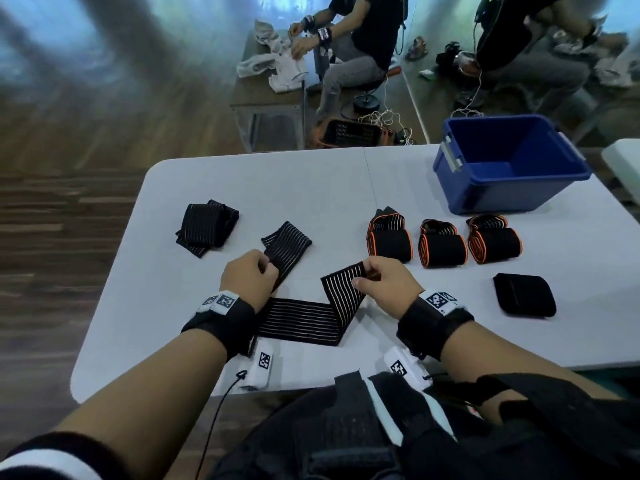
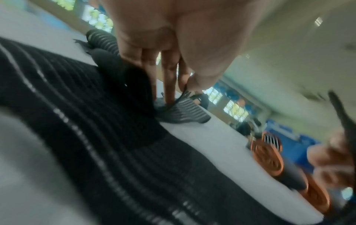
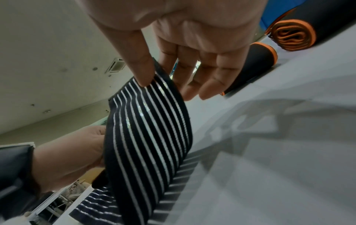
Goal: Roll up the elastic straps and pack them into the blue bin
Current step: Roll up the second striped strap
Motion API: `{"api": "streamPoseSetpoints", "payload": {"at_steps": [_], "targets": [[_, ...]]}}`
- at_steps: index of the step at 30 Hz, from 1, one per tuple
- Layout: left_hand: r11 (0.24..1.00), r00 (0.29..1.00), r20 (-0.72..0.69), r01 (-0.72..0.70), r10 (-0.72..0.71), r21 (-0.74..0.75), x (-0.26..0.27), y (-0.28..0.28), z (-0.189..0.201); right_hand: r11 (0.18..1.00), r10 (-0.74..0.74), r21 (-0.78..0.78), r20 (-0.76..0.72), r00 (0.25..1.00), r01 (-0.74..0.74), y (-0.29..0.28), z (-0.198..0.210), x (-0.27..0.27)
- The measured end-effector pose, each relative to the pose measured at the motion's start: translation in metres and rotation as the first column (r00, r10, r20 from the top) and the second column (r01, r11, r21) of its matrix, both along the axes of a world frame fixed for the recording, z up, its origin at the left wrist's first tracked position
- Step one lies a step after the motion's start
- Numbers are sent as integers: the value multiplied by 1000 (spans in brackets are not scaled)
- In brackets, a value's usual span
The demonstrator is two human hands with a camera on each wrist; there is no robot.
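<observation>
Now both hands pinch one striped strap (image 1: 304, 320): left hand (image 1: 247, 277) far end, right hand (image 1: 388, 282) near-right end, over desk (image 1: 311, 188).

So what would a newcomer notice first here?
The long striped strap zigzagging across the table's near edge, the left hand gripping one part and the right hand pinching its lifted end. Then three orange-edged rolls lined up before the empty blue bin at far right.

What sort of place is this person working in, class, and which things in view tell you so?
Probably a shared recording workroom, not a home. A second seated person wearing tagged wristbands handles white cloth at a wooden side table, cables trail over the wood-look floor, and the white folding table holds sorted straps.
</observation>
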State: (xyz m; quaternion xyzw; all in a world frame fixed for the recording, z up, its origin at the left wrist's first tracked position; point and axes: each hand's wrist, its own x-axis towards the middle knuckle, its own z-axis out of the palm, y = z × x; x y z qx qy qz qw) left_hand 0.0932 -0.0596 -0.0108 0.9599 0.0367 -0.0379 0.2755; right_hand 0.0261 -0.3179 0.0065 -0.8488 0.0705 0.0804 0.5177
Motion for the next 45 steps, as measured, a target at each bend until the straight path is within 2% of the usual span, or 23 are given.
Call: {"api": "streamPoseSetpoints", "payload": {"at_steps": [3, 6, 9, 13, 17, 19, 22, 26, 31, 34, 36, 39, 43, 45], "targets": [[950, 990, 44, -114, 132, -290, -3, 2, 21, 996, 2, 89, 66, 998, -8, 6, 14, 7], [853, 980, 129, -66, 154, -517, -7, -2, 61, 986, 22, 162, 127, 992, -42, 16, 45, 18], [774, 971, 196, 19, 137, -633, -9, -9, 100, 970, 39, 229, 192, 981, -84, 29, 77, 31], [636, 969, 203, 67, 143, -768, -15, -19, 142, 947, 11, 308, 266, 964, -96, 44, 116, 44], [521, 977, 184, 104, 105, -847, -23, -26, 171, 935, -49, 349, 311, 949, -67, 47, 140, 52], [490, 981, 177, 115, 81, -864, -26, -27, 178, 920, -54, 385, 320, 946, -77, 45, 147, 52], [486, 978, 201, 151, 51, -861, -28, -30, 185, 912, -31, 395, 333, 942, -109, 41, 153, 50], [495, 969, 233, 165, 78, -853, -30, -38, 190, 905, -44, 412, 337, 940, -106, 36, 158, 48], [503, 909, 406, 308, 96, -808, -38, -51, 194, 899, -103, 432, 374, 922, -75, 32, 167, 45], [515, 864, 478, 340, 160, -787, -41, -60, 197, 896, -117, 437, 410, 905, -82, 31, 175, 41], [521, 845, 491, 326, 214, -789, -40, -63, 200, 906, -140, 418, 444, 885, -66, 30, 180, 38], [522, 835, 505, 338, 218, -783, -39, -65, 208, 917, -176, 396, 511, 841, -49, 29, 189, 33], [607, 770, 609, 395, 191, -690, -39, -70, 221, 942, -192, 334, 632, 750, -41, 26, 203, 32], [599, 761, 620, 410, 191, -687, -38, -72, 226, 945, -185, 322, 663, 725, -53, 24, 210, 31]]}}
